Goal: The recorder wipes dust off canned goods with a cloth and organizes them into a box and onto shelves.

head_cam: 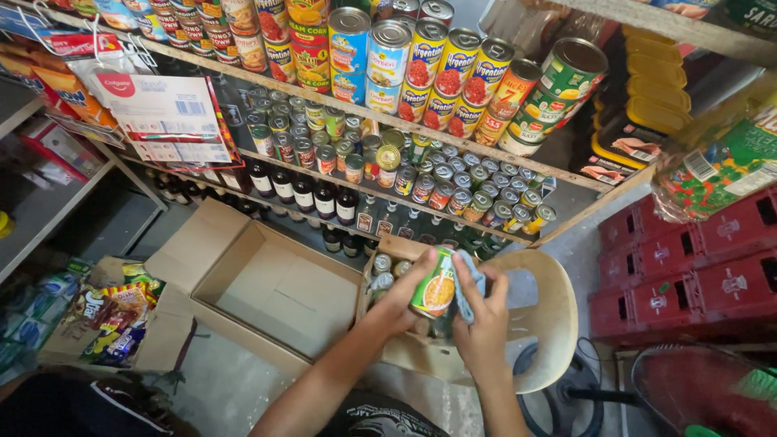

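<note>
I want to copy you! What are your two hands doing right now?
Left hand: closed around a green can.
Right hand: fingers pressing a blue cloth against that can.

Open box (275,291) lies left of chair (550,316), below shelves (405,125).

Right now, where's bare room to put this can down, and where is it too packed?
The open cardboard box left of the left hand shows a bare bottom. The plastic chair seat right of the right hand is bare too. The small box of cans on the chair and the shelves above are crowded.
</note>
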